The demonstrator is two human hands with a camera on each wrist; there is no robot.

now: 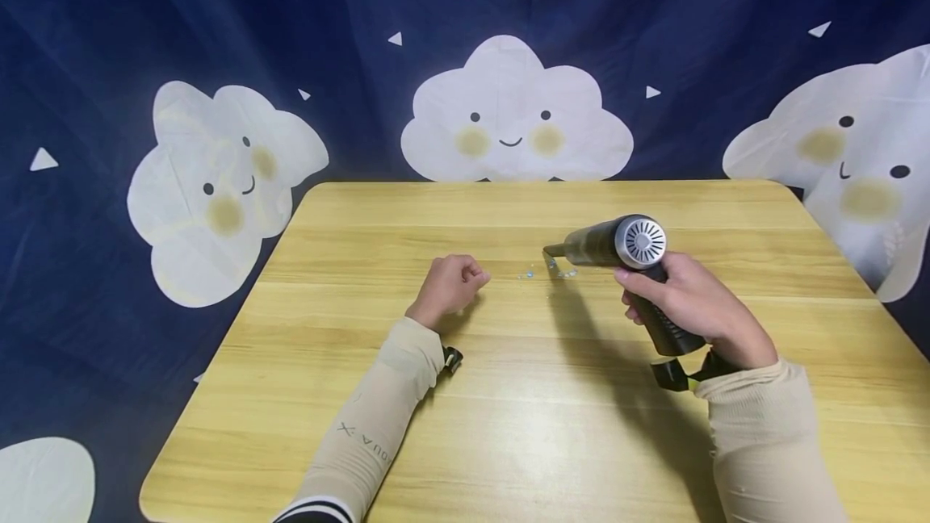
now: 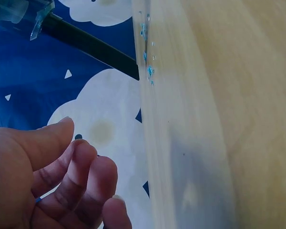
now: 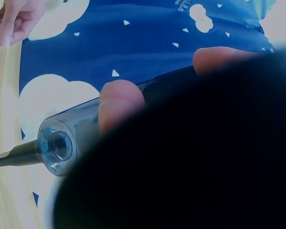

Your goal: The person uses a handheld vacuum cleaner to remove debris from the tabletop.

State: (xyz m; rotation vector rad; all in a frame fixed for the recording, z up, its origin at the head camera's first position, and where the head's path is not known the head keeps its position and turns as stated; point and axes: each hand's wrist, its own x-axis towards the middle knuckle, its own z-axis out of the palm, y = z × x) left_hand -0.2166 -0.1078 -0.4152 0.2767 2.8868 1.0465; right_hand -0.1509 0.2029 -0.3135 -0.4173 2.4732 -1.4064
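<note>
My right hand (image 1: 701, 301) grips the handle of a black handheld vacuum cleaner (image 1: 599, 242) with a silver vented end. Its narrow nozzle (image 2: 93, 46) points left and down at small blue and clear bits (image 1: 529, 274) on the tabletop. Through the clear dust cup (image 3: 86, 124), bluish pieces show in the right wrist view. Left of the bits, my left hand (image 1: 452, 287) hovers over the table with fingers loosely curled and nothing in them. In the right wrist view a dark blurred shape hides most of the vacuum's body.
The wooden table (image 1: 349, 442) has rounded corners. Behind it hangs a dark blue curtain (image 1: 356, 14) printed with smiling clouds and small white triangles. Each wrist wears a small black device (image 1: 452, 359) at a beige sleeve.
</note>
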